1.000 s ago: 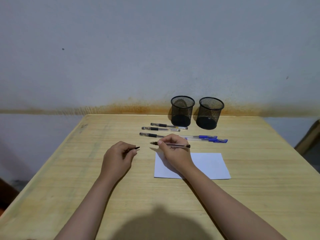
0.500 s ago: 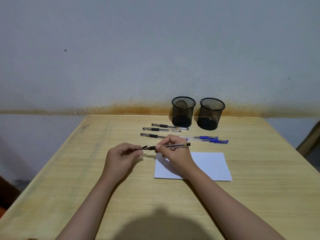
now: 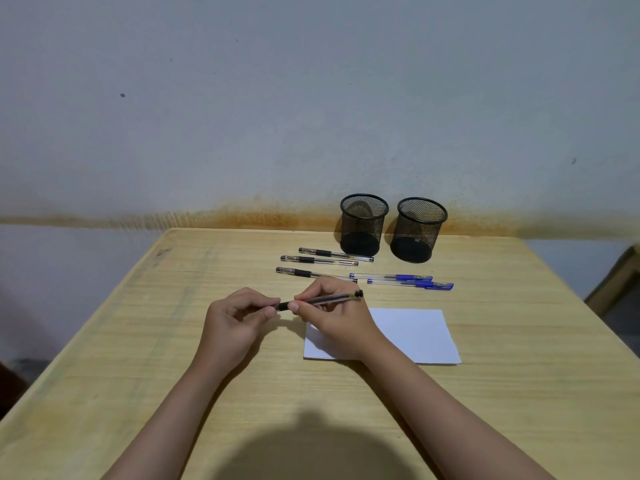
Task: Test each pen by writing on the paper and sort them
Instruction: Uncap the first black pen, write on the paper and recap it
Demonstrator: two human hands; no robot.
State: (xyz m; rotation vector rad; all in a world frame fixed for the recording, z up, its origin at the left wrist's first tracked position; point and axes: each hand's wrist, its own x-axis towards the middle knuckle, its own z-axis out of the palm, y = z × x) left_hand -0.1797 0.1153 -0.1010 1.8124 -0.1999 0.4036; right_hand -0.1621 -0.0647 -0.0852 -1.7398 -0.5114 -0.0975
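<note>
A black pen (image 3: 325, 299) lies level between both hands above the table. My right hand (image 3: 332, 317) grips its clear barrel. My left hand (image 3: 235, 317) pinches the cap end at the pen's tip, and the cap is hidden inside the fingers. A white sheet of paper (image 3: 412, 336) lies under and right of my right hand. Three black pens (image 3: 322, 260) lie in a row behind the hands, and two blue pens (image 3: 405, 280) lie to their right. Two black mesh cups, the left cup (image 3: 363, 225) and the right cup (image 3: 419, 230), stand at the table's back.
The wooden table (image 3: 138, 341) ends at a grey wall with a rusty stain line. A wooden piece of furniture (image 3: 620, 282) shows past the table's right edge. My shadow falls on the near edge.
My left hand, holding the cap apart a second ago, has moved right and met the pen's tip. The right hand has kept hold of the pen.
</note>
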